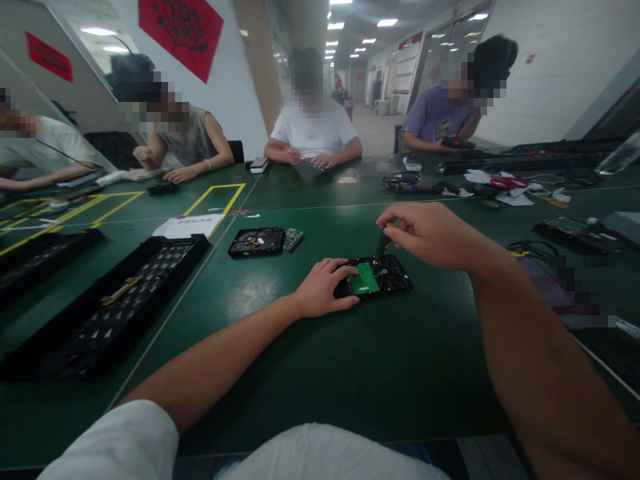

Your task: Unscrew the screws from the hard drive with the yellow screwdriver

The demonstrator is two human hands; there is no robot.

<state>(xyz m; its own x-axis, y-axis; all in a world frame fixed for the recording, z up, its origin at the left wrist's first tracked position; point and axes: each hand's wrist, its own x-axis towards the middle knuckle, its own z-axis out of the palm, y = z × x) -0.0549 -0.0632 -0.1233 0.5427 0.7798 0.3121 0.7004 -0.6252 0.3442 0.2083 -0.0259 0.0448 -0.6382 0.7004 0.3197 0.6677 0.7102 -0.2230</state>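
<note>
A black hard drive (pixel 395 275) with a green circuit board (pixel 364 278) facing up lies flat on the table. My left hand (pixel 327 287) grips its left end, fingertips on the board side and thumb along the near edge. Above the drive's far edge, my right hand (pixel 417 230) holds a screwdriver (pixel 384 243) upright by the top of its dark handle, which shows a bit of yellow. Its tip is too small to make out against the drive. Farther left lie a second hard drive (pixel 256 241) and a small loose circuit board (pixel 293 239).
A long black tray (pixel 165 273) stands at the left. Small loose parts (pixel 239 212) and a white paper sheet (pixel 187 227) lie behind it. Cables, tools and another drive (pixel 583 233) crowd the right side of the green table (pixel 300 373). Several people sit along the far side.
</note>
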